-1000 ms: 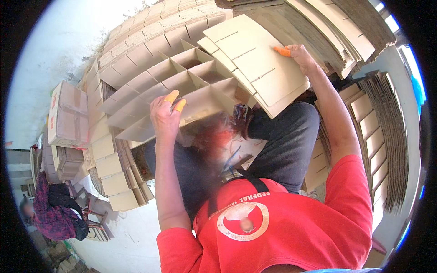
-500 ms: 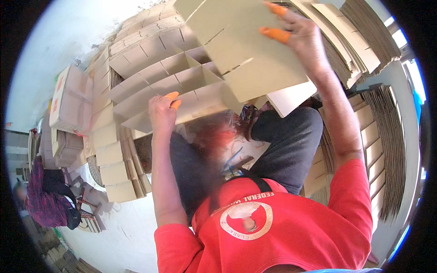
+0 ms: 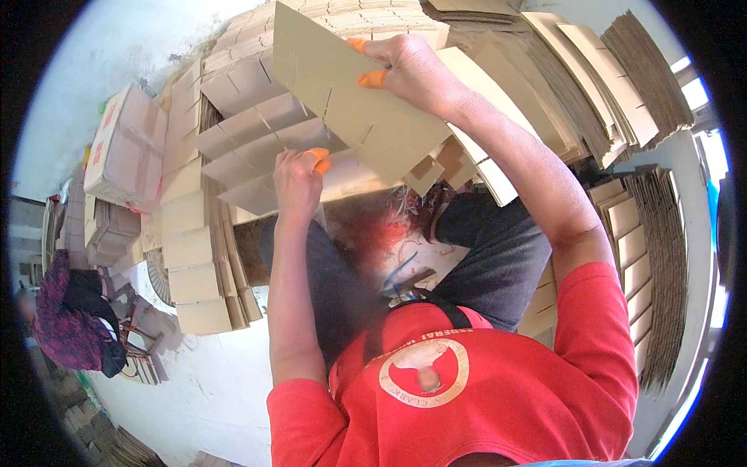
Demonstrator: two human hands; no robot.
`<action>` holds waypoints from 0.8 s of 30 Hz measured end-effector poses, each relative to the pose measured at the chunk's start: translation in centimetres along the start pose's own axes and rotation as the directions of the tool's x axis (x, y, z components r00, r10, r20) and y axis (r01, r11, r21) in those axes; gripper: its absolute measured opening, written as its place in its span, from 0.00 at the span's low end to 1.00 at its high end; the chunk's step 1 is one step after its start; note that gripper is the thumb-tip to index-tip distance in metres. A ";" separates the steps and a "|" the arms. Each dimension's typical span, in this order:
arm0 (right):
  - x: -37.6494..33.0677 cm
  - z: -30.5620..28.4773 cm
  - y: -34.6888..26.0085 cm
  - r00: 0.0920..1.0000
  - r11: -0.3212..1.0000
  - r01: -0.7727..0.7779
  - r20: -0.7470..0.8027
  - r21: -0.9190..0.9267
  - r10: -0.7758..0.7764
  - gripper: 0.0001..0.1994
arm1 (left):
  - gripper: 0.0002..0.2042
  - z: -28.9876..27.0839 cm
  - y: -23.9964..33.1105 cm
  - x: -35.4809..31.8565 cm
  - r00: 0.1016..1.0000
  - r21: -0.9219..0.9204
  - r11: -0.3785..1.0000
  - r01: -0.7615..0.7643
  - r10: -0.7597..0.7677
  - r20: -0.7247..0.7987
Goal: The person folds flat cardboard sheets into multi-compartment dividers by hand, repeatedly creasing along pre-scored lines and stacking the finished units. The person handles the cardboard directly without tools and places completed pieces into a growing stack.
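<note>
My left hand (image 3: 299, 185), with orange covers on thumb and finger, is closed at the near strip of a slotted cardboard divider (image 3: 253, 159). Several upright, parallel strips make up that divider in front of me. My right hand (image 3: 416, 74), also wearing orange finger covers, grips the upper right edge of a flat slotted cardboard sheet (image 3: 342, 97). Slanted over the divider's right end, the sheet hides that part and its lower edge. Whether its slots are engaged with the strips cannot be made out.
Stacked slotted cardboard (image 3: 241, 78) stands behind the divider. More cardboard stacks (image 3: 599, 78) rise at right, and others (image 3: 206, 272) lie at left near a taped carton (image 3: 124, 148). Another person (image 3: 74, 319) bends over at far left. My knees are below the work.
The right hand has brought the cardboard sheet leftward, turning it to a steeper slant over the divider. My left hand has shifted slightly right, and the divider strips have closed up somewhat.
</note>
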State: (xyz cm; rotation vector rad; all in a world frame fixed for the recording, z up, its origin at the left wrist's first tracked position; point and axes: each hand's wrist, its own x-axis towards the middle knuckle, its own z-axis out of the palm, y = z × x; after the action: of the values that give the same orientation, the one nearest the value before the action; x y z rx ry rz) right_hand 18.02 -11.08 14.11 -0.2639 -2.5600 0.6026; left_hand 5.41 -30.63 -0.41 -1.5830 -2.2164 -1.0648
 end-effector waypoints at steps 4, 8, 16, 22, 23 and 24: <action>0.8 0.6 -0.2 0.998 0.995 0.051 -0.021 -0.088 -0.053 0.11 | 0.08 0.2 -0.2 0.3 1.000 -0.015 1.000 -0.002 0.001 -0.014; 0.8 0.6 -0.7 0.999 0.999 0.033 -0.032 -0.030 -0.034 0.10 | 0.07 0.4 -0.3 0.4 0.998 -0.006 1.000 -0.020 0.020 -0.052; 0.1 4.6 1.2 0.994 0.992 0.028 0.099 0.126 -0.041 0.19 | 0.06 0.8 -0.3 0.7 1.000 -0.024 1.000 0.015 -0.016 -0.015; 2.1 6.1 1.0 0.971 0.990 0.124 0.215 -0.073 -0.106 0.12 | 0.06 0.9 0.0 1.0 0.996 -0.010 0.996 0.086 -0.086 0.006; 2.7 5.9 1.0 0.966 0.985 0.153 0.219 -0.074 -0.134 0.11 | 0.06 0.9 0.0 1.1 0.997 -0.037 0.996 0.076 -0.075 0.009; 3.1 6.0 0.9 0.961 0.980 0.183 0.223 -0.076 -0.162 0.10 | 0.06 0.9 0.0 1.1 0.998 -0.064 0.996 0.066 -0.065 0.013</action>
State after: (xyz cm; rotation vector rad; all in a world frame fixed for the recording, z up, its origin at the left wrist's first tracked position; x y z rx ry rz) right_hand 12.44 -11.58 10.32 -0.0050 -2.7885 0.4658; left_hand 5.14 -29.23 -0.45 -1.5548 -2.2771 -1.1595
